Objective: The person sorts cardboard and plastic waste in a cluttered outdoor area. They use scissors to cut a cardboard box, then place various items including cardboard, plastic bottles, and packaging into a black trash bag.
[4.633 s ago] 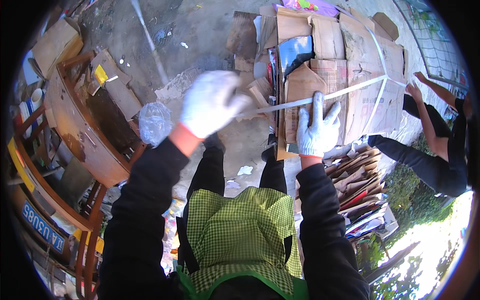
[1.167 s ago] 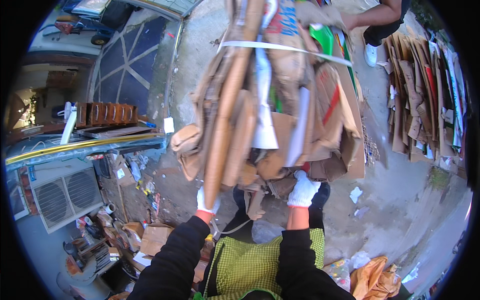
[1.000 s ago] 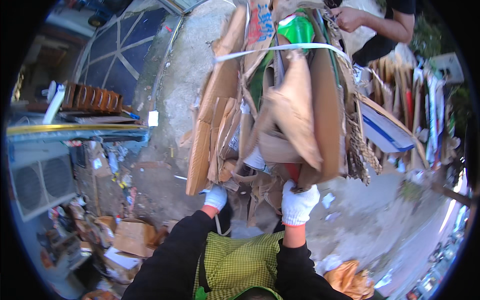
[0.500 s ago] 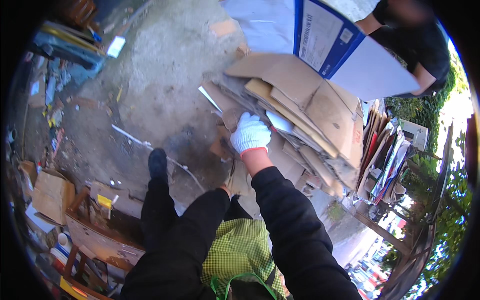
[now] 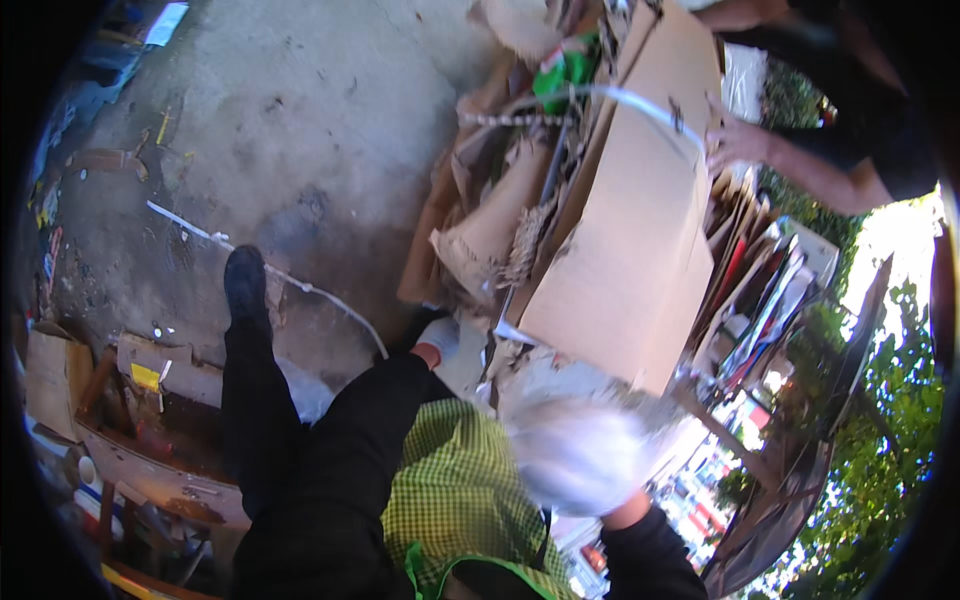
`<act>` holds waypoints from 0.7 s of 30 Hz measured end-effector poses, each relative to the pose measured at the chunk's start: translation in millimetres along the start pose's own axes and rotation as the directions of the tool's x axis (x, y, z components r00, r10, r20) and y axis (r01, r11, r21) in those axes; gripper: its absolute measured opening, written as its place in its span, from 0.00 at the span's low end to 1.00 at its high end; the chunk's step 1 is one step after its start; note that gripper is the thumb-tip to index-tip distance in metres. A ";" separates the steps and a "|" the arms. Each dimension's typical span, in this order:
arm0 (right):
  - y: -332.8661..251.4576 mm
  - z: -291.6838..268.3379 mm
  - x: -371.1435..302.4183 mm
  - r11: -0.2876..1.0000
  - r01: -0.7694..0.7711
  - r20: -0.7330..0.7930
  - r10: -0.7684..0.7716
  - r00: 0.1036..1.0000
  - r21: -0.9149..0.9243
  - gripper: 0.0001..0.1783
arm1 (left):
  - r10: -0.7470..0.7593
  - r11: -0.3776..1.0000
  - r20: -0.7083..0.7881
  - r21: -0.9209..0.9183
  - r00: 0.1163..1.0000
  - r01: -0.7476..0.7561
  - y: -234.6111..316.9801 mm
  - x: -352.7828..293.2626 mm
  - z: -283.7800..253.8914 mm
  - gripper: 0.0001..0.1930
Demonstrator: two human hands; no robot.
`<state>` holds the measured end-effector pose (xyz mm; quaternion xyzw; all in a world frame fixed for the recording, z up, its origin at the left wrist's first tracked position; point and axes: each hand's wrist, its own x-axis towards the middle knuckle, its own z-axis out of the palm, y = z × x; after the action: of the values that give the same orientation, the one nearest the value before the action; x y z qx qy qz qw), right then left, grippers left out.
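Observation:
A large bundle of flattened brown cardboard point(image 5: 620, 230), bound with a pale strap point(image 5: 640, 102), stands tilted in front of me. My left hand point(image 5: 440, 337), in a white knit glove with a red cuff, is low by the bundle's lower left corner; its fingers are mostly hidden. Nearer to me, my right hand point(image 5: 580, 452) is also gloved in white and smeared by motion, over the bundle's near end and my yellow-green checked apron point(image 5: 450, 470). A co-worker's bare hand point(image 5: 738, 140) rests against the bundle's far right side.
Torn cardboard and a green piece of packaging point(image 5: 566, 72) stick out of the bundle's left side. A stack of folded cardboard and paper point(image 5: 755, 280) stands at the right. A pale strip point(image 5: 300, 285) lies on the concrete floor. Wooden furniture point(image 5: 170, 480) and boxes crowd the lower left.
My right hand has left the cardboard and come back toward me. The bundle has turned up, showing its broad face and strap. The blue-and-white panel is out of view; the co-worker's hand touches the bundle.

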<state>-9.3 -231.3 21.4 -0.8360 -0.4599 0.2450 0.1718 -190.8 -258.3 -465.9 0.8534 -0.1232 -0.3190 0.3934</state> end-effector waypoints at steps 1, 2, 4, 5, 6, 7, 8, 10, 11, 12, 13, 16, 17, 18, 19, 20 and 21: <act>21.4 -15.3 -12.3 0.965 -0.188 -0.336 0.118 0.935 -0.185 0.30 | -0.013 0.996 0.087 -0.091 0.996 0.021 -2.2 -5.7 11.2 0.14; 46.4 -23.3 -22.5 0.874 -0.436 -0.627 0.220 0.747 -0.213 0.34 | -0.194 0.961 0.044 -0.190 0.980 0.199 -2.7 -9.9 21.7 0.13; 103.7 -16.3 -32.6 0.820 -0.553 -0.582 0.380 0.719 -0.149 0.41 | -0.111 0.943 -0.195 -0.332 0.975 0.041 -1.4 -6.9 32.9 0.12; 129.9 -10.4 -35.5 0.866 -0.432 -0.401 0.313 0.861 -0.252 0.46 | -0.108 0.927 -0.120 -0.372 0.987 0.056 0.1 -5.1 33.2 0.11; 150.6 12.1 -30.6 0.863 -0.449 -0.195 0.411 0.891 -0.232 0.48 | -0.112 0.957 -0.154 -0.282 0.982 0.065 2.8 -5.4 29.8 0.11; 166.4 28.9 -26.9 0.852 -0.454 -0.208 0.409 0.888 -0.262 0.49 | -0.121 0.975 -0.032 -0.193 0.992 0.113 7.7 -1.8 23.9 0.11; 176.4 44.1 -23.2 0.837 -0.417 -0.231 0.354 0.906 -0.353 0.47 | -0.152 0.973 0.031 -0.173 0.988 0.155 11.4 -4.7 16.0 0.11; 184.0 61.5 -19.9 0.853 -0.412 -0.343 0.301 0.890 -0.320 0.46 | -0.245 0.942 0.110 -0.208 0.963 0.263 23.1 -18.0 0.7 0.12; 184.0 65.2 -19.9 0.843 -0.395 -0.354 0.266 0.896 -0.366 0.46 | -0.290 0.922 0.137 -0.224 0.947 0.315 28.8 -29.4 -4.7 0.12; 182.6 66.7 -20.5 0.859 -0.401 -0.400 0.261 0.878 -0.319 0.45 | -0.334 0.898 0.158 -0.245 0.929 0.365 35.2 -39.5 -7.8 0.13; 180.7 66.8 -21.0 0.854 -0.404 -0.370 0.278 0.887 -0.328 0.45 | -0.366 0.875 0.175 -0.268 0.914 0.402 41.7 -49.7 -8.8 0.13; 173.9 63.6 -20.3 0.826 -0.434 -0.340 0.318 0.885 -0.359 0.44 | -0.428 0.814 0.109 -0.384 0.897 0.435 60.2 -71.8 -6.6 0.13; 171.6 62.3 -19.1 0.821 -0.431 -0.290 0.338 0.895 -0.374 0.45 | -0.453 0.786 0.039 -0.455 0.891 0.420 68.1 -79.6 -7.1 0.13; 169.6 61.1 -17.7 0.811 -0.438 -0.269 0.355 0.895 -0.388 0.45 | -0.444 0.778 -0.018 -0.504 0.896 0.375 78.4 -86.5 -10.0 0.13; 168.0 60.1 -16.1 0.810 -0.413 -0.266 0.326 0.907 -0.417 0.45 | -0.330 0.884 -0.015 -0.356 0.944 0.303 81.3 -97.1 -18.9 0.15; 166.8 59.3 -14.6 0.807 -0.443 -0.243 0.373 0.895 -0.390 0.44 | -0.301 0.907 -0.033 -0.318 0.953 0.276 92.8 -104.1 -29.1 0.16; 165.8 58.5 -13.4 0.782 -0.473 -0.244 0.407 0.880 -0.405 0.44 | -0.318 0.916 -0.019 -0.263 0.948 0.302 103.9 -114.2 -43.6 0.16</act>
<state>64.9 -324.9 -108.3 -0.9520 -0.2823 0.1038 -0.0572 -246.1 -248.3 -315.6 0.8134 0.0682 -0.3642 0.4484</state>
